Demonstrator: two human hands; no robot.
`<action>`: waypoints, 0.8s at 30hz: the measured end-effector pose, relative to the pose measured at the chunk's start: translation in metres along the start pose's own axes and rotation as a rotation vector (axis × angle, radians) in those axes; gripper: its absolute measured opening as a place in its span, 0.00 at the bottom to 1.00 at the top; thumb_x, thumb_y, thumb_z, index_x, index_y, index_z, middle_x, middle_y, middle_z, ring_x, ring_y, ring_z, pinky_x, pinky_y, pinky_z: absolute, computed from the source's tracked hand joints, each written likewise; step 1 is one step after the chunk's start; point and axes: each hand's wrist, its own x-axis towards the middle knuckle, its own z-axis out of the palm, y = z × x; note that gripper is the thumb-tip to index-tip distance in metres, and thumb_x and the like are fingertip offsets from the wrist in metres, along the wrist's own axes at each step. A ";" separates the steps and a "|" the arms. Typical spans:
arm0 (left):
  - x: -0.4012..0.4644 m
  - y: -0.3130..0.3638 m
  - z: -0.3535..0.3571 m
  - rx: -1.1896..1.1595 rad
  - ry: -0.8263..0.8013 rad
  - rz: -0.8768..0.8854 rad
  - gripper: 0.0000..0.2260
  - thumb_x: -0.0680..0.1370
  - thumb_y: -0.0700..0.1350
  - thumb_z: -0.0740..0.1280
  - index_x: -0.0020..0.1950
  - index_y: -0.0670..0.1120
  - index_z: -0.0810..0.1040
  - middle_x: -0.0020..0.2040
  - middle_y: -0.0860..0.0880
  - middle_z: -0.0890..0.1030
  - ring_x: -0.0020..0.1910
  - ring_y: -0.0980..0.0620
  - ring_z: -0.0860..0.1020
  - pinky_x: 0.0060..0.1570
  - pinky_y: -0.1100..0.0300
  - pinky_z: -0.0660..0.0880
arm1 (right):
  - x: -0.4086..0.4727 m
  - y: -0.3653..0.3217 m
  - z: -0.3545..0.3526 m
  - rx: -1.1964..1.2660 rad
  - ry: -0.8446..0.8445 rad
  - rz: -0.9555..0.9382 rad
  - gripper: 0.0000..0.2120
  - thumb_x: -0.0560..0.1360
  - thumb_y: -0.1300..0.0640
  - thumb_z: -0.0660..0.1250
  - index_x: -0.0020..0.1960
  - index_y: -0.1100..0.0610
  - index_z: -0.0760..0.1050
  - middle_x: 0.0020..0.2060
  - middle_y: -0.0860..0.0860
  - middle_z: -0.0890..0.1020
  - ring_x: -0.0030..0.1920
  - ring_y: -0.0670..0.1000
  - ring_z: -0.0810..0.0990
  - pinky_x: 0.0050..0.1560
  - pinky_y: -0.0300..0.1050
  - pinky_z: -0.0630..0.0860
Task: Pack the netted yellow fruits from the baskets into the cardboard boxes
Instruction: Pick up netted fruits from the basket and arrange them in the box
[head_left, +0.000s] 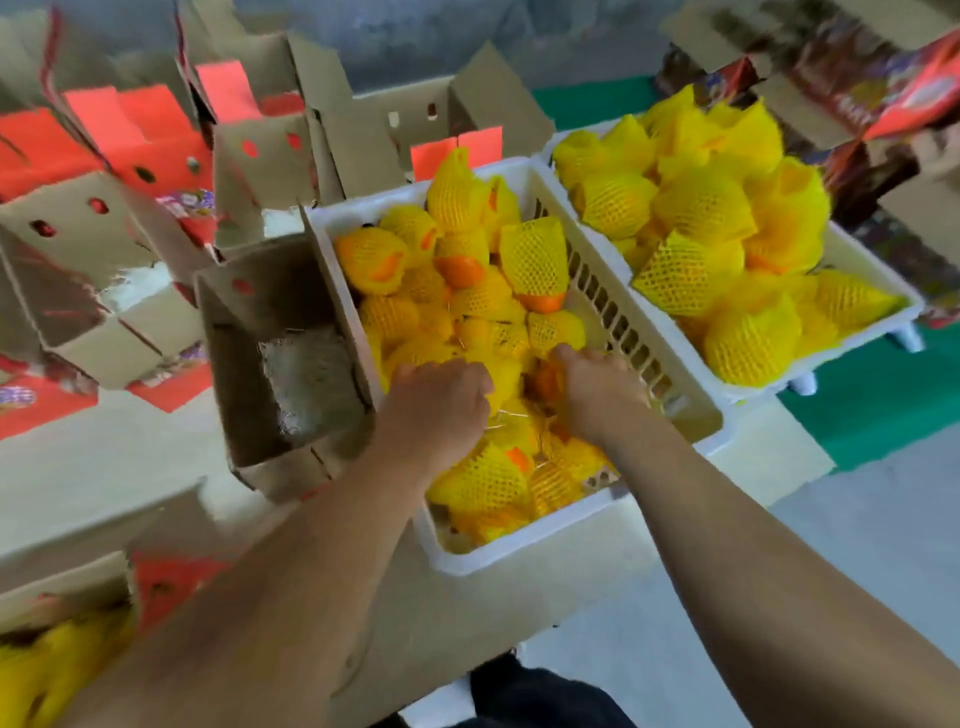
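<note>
Fruits (535, 260), yellow-netted w/ orange skin showing at the net ends, fill the near basket (613, 519), a white slotted one in mid-frame. Both hands are down in that pile: left hand (441, 400) knuckles-up, fingers curled into the fruit at its far edge; right hand (597, 384) just beside it, fingers dug in next to an orange patch. Grip on each: fingertips are buried in netting, so can't tell if either is clamped on a fruit or just pressing. 2nd basket (857, 353), same type, sits just right of the first, heaped w/ more netted fruit. Open box (234, 395) stands touching the near basket's left wall, flaps up, pale padding on its floor, no fruit visible in it. More boxes (104, 234), brown w/ red print, flaps up, crowd the far left of the surface (104, 483). Bottom-left corner: blurred yellow fruit in another red-flapped box (171, 582). Green flooring shows at right.
</note>
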 end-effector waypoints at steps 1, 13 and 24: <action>0.004 -0.002 0.001 -0.043 0.046 -0.025 0.10 0.82 0.49 0.62 0.59 0.54 0.81 0.58 0.51 0.84 0.58 0.45 0.81 0.58 0.49 0.74 | 0.016 0.006 -0.002 -0.152 -0.070 0.018 0.29 0.77 0.46 0.69 0.74 0.50 0.65 0.74 0.57 0.68 0.75 0.63 0.65 0.70 0.60 0.66; 0.002 0.002 0.001 -0.210 0.164 -0.141 0.09 0.79 0.56 0.65 0.55 0.55 0.80 0.48 0.57 0.82 0.44 0.52 0.81 0.40 0.53 0.79 | 0.052 0.021 0.009 0.442 0.113 -0.315 0.44 0.66 0.51 0.78 0.73 0.48 0.56 0.63 0.51 0.71 0.59 0.51 0.77 0.49 0.51 0.73; 0.001 0.005 -0.015 -0.605 0.177 -0.346 0.34 0.68 0.76 0.67 0.70 0.63 0.68 0.60 0.62 0.81 0.59 0.57 0.80 0.58 0.47 0.79 | 0.032 -0.011 0.010 0.934 0.131 -0.918 0.47 0.70 0.59 0.78 0.80 0.53 0.53 0.73 0.51 0.65 0.73 0.55 0.71 0.64 0.60 0.76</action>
